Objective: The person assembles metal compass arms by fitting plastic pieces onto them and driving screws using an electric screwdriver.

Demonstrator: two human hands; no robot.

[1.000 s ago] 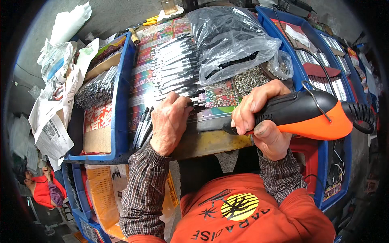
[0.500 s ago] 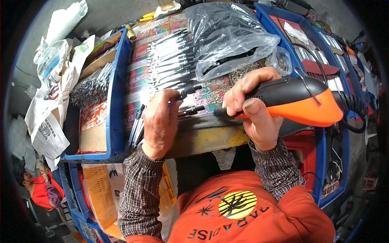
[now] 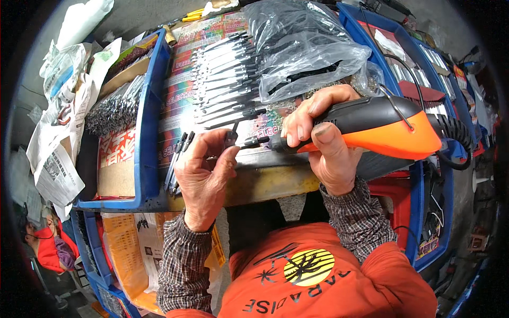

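My right hand is wrapped round a black-and-orange electric screwdriver, its nose pointing left. My left hand has thumb and forefinger closed on a small black-ended metal piece. That piece lies in line with the screwdriver's nose; whether they touch is too small to tell. Just beyond both hands, a row of slim silver strips with black ends lies across the table. Several dark slim pieces sit beside my left wrist. Small loose metal parts are scattered beyond the screwdriver's nose.
A clear plastic bag of dark parts stands at the back. Blue bins flank the table, the left one holding bundled metal strips. A cable hangs from the screwdriver. Crumpled paper drapes over the left bin. Another person sits far left.
My left hand has turned over, its thumb and forefinger now showing round the small piece. The screwdriver has shifted slightly left, its nose closer to the black-ended piece.
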